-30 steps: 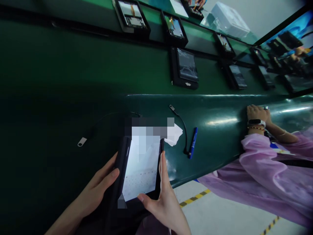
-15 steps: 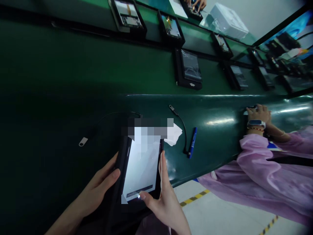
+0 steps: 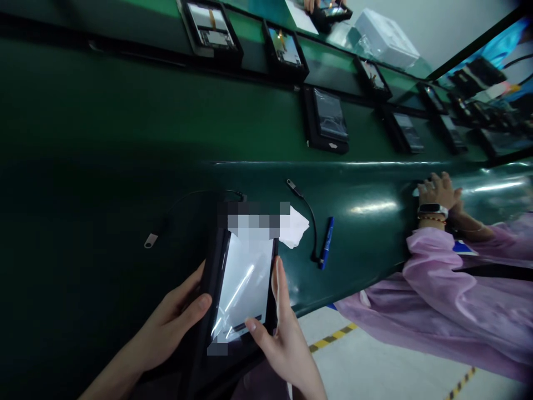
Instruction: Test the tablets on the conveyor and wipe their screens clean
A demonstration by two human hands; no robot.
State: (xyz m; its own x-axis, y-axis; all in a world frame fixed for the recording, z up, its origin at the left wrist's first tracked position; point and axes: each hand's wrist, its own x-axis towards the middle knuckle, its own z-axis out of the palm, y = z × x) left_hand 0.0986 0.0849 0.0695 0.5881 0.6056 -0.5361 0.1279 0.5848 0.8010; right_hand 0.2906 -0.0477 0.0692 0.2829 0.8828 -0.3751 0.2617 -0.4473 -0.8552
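Note:
Between my hands a tablet [image 3: 245, 278] in a black frame is held tilted, its screen lit pale white; parts of it are blurred by pixel blocks. My left hand [image 3: 175, 316] grips the left edge, thumb on the frame. My right hand [image 3: 278, 328] wraps the right edge, with its thumb on the lower part of the screen. A thin cable runs from the tablet's top to a silver USB stick [image 3: 151, 240] on the left. Right of the tablet lie a crumpled white cloth or paper [image 3: 293, 226], a second USB stick [image 3: 291, 184] on a black cable, and a blue marker [image 3: 327, 243].
Several black trays with opened devices [image 3: 285, 47] stand along the back strip. A film-wrapped device [image 3: 330, 114] lies in front of them. At right, a co-worker's hand [image 3: 437, 191] with a wristband rests on the green bench [image 3: 370, 233]. A white box [image 3: 387, 39] stands at the back.
The tablet has tipped slightly, and bright glare streaks now cross its screen. My right thumb has moved a little up and right over the screen. The co-worker's hand has lifted its fingers slightly.

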